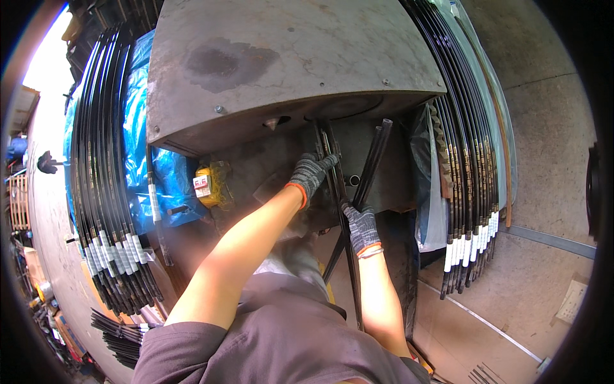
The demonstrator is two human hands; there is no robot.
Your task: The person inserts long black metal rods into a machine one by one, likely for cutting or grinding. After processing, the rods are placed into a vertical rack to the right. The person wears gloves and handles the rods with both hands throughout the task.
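My left hand point(311, 173), in a grey knit glove with an orange cuff, closes round a thin dark rod point(343, 221) just below the front of a large grey metal machine housing point(307, 54). The rod's upper end reaches up to the housing's underside; its lower end runs down past my waist. My right hand point(362, 227), gloved alike, is closed on black tubes point(376, 153) that slant up to the right. Their lower part crosses behind the thin rod. How many rods are in the left fingers is hard to make out.
Long black rods with white bands point(105, 173) lie bundled at the left on blue plastic sheeting point(139, 128). More black rods point(457, 160) lie at the right on clear plastic. A yellow box with a white switch point(206, 187) sits under the housing, left of a metal cone tip point(272, 123).
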